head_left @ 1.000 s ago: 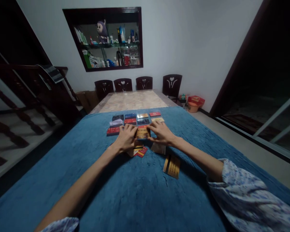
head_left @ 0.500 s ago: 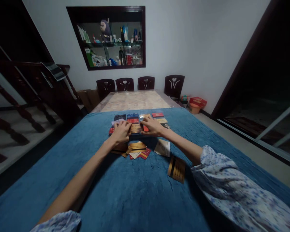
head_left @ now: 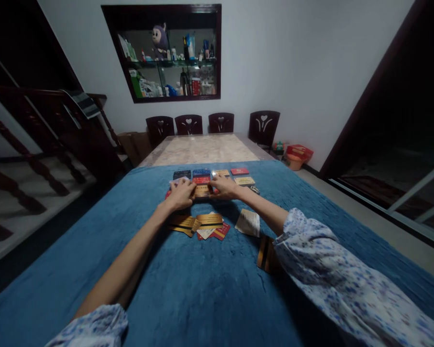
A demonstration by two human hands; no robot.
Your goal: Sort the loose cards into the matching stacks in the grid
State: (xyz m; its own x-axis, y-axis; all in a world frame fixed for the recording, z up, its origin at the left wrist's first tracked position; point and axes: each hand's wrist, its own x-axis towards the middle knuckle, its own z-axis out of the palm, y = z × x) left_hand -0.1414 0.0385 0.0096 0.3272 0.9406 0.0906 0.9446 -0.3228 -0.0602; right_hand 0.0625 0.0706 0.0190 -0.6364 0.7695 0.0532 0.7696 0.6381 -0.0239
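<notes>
My left hand (head_left: pixel 181 193) and my right hand (head_left: pixel 223 187) reach far forward over a blue blanket (head_left: pixel 202 279). Together they pinch an orange card (head_left: pixel 202 191) by its left and right ends, low against the rows. The card sits among rows of red, blue, dark and gold cards (head_left: pixel 217 176) laid flat on the blanket. Nearer me lies a loose pile of gold and red cards (head_left: pixel 202 225), a pale card (head_left: pixel 248 222) and a gold striped card (head_left: pixel 264 253) partly under my right sleeve.
Beyond the blanket shows the bare marble tabletop (head_left: pixel 202 149), with several dark chairs (head_left: pixel 220 123) against the far wall. A wall niche (head_left: pixel 169 55) holds bottles and a plush toy. A stair railing (head_left: pixel 39 144) is on the left; a glass door (head_left: pixel 401 193) on the right.
Both hands have carried the orange card away from me, from just in front of the rows into the rows. The loose pile they covered now lies uncovered.
</notes>
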